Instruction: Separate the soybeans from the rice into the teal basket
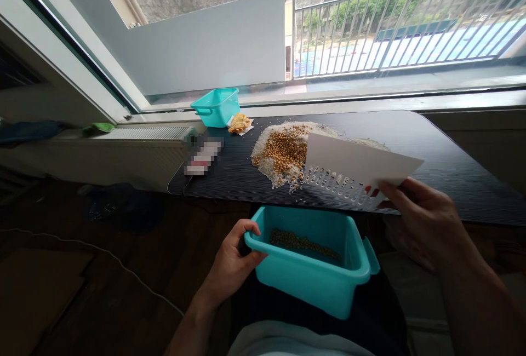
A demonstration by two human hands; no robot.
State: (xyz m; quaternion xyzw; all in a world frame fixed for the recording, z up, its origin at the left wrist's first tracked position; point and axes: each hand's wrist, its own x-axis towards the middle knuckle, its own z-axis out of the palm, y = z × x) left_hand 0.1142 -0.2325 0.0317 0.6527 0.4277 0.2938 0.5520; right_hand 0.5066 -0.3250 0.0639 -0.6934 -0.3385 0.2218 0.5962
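Observation:
My left hand (236, 260) grips the left rim of a turquoise plastic bin (304, 285), held below the table's front edge above my lap. A layer of small greenish beans (304, 243) lies on the bin's floor. In my right hand (423, 213) is a white card with slots (353, 161), pinched at its right end. The card is tilted over the table, its slotted edge down at the right side of a pile. That pile mixes golden soybean-like beans (283, 148) with white rice-like grains (267, 172). Part of the pile is hidden behind the card.
A second turquoise bin (217, 108) stands at the table's back left, beside a crumpled yellow cloth-like item (240, 123). A blurred-out flat object (203, 157) lies at the left end of the dark table (444, 164). Behind is a window; a radiator (152, 134) is at left.

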